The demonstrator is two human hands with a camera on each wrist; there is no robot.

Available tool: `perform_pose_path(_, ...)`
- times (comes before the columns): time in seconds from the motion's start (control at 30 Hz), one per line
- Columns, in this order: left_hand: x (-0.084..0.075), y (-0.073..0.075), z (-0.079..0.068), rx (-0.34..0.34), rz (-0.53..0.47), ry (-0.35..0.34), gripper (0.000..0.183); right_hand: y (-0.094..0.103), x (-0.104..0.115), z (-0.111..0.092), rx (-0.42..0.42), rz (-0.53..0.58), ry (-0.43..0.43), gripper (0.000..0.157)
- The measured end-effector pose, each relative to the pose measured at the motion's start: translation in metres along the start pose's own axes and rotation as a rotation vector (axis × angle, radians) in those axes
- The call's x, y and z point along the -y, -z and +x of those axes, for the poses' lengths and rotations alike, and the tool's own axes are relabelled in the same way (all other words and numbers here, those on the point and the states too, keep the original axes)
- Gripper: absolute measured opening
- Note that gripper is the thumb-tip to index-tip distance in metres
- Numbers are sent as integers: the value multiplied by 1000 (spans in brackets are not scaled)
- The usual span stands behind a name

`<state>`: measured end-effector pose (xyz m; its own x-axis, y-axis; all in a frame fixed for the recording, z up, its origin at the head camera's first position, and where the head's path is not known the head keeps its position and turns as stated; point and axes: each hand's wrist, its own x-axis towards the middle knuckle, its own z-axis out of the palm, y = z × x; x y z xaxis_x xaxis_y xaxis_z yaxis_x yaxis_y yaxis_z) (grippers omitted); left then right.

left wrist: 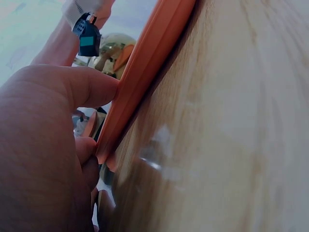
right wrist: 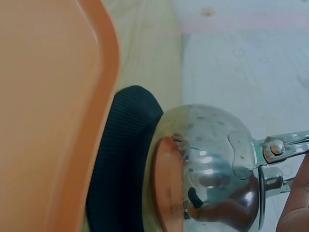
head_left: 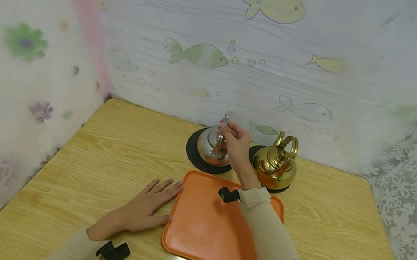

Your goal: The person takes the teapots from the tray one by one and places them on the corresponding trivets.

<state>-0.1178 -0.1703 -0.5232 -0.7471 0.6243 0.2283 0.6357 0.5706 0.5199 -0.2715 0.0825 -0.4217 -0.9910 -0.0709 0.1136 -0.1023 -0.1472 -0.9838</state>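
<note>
A shiny silver kettle (head_left: 207, 145) stands on a round black mat (head_left: 193, 154) near the back wall. My right hand (head_left: 237, 144) holds its raised handle from the right side. In the right wrist view, the kettle body (right wrist: 212, 169) reflects the tray, and the handle (right wrist: 289, 145) runs out of frame towards my fingers. In front of the kettles lies an orange tray (head_left: 209, 233). My left hand (head_left: 143, 212) lies at its left edge with fingers extended. Thumb and fingertips touch the tray's rim (left wrist: 145, 72) in the left wrist view.
A gold kettle (head_left: 269, 168) stands right of the silver one, on another black mat (head_left: 255, 151). All of it is on a wooden table (head_left: 121, 144). A fish-patterned wall covering (head_left: 183, 81) rises behind, and a lace curtain (head_left: 410, 214) hangs on the right.
</note>
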Motion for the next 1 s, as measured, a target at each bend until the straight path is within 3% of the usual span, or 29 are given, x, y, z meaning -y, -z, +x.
perform_pose_path(0.4, -3, 3, 0, 36, 12, 24, 75, 1, 0, 5, -6, -18, -21, 39)
perform_pose_path(0.77, -3, 4, 0, 34, -4, 33, 76, 5, -2, 10, 73, -69, 6, 38)
perform_pose_path(1.0, -2, 3, 0, 33, -1, 31, 76, 5, -3, 10, 72, -57, 22, 38)
